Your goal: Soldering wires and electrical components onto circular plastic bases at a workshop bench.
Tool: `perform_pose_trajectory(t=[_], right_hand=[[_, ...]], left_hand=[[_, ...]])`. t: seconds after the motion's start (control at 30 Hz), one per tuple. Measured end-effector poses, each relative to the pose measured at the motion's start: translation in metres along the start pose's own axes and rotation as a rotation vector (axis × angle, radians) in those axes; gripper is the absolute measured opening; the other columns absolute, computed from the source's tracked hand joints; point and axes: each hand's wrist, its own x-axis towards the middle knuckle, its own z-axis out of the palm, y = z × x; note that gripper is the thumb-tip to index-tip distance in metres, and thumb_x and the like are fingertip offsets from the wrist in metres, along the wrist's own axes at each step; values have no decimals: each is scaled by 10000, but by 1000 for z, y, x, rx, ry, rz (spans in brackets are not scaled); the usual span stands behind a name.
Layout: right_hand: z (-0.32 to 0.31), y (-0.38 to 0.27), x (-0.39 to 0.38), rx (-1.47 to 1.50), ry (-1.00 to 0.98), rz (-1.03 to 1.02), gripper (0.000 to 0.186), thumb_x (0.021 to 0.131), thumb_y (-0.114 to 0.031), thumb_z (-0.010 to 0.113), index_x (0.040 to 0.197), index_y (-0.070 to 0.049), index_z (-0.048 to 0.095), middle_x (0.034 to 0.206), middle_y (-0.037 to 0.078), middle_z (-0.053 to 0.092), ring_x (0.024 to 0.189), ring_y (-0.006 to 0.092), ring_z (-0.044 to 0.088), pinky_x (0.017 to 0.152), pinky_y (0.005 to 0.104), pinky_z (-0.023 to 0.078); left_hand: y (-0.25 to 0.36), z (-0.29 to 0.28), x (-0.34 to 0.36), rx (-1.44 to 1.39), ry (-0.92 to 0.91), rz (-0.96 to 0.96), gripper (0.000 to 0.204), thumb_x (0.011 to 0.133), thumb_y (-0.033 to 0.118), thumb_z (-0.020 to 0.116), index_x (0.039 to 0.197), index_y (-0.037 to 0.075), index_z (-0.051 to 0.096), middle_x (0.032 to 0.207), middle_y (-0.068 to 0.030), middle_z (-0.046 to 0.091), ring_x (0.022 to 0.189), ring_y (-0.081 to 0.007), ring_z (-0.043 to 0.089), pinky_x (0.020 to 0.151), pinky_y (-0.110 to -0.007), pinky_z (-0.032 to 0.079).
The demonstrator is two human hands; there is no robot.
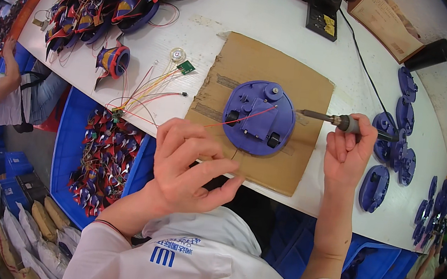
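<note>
A round purple plastic base (259,119) with small black wheels lies on a piece of brown cardboard (286,172). My right hand (352,147) grips a soldering iron (343,121), its tip pointing left, just off the base's right rim. By the base's lower left, my left hand (190,163) has its fingers bent, thumb and index finger close together at a thin dark wire (234,154). A red wire (248,116) runs from the middle of the base leftward to my left hand. Further left, wires fan out from a green circuit board (186,67) beside a round speaker (178,55).
Wired purple, red and yellow shells (120,4) are heaped at the far left; one shell (113,63) lies apart. A blue bin (71,176) holds more parts. Purple bases (377,186) lie at the right, near the iron's cord (360,50). A soldering stand (322,18) stands behind.
</note>
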Motion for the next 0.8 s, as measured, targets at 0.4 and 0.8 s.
perform_pose_trajectory(t=[0.4, 0.8], right_hand=[[-14, -19, 12, 194, 5, 64, 139, 879, -160, 509, 853, -31, 554, 479, -55, 361, 325, 22, 213, 329, 163, 173], [-14, -17, 15, 202, 29, 33, 127, 889, -138, 510, 852, -22, 547, 488, -50, 390, 325, 21, 225, 317, 162, 172]], left_hand=[[-1, 39, 50, 312, -446, -63, 778, 621, 229, 729, 1290, 52, 375, 1106, -181, 499, 1019, -360, 479, 926, -435, 361], [-100, -53, 35, 520, 82, -227, 333, 756, 170, 659, 1051, 26, 602, 979, -120, 581, 927, -292, 483, 805, -346, 424]])
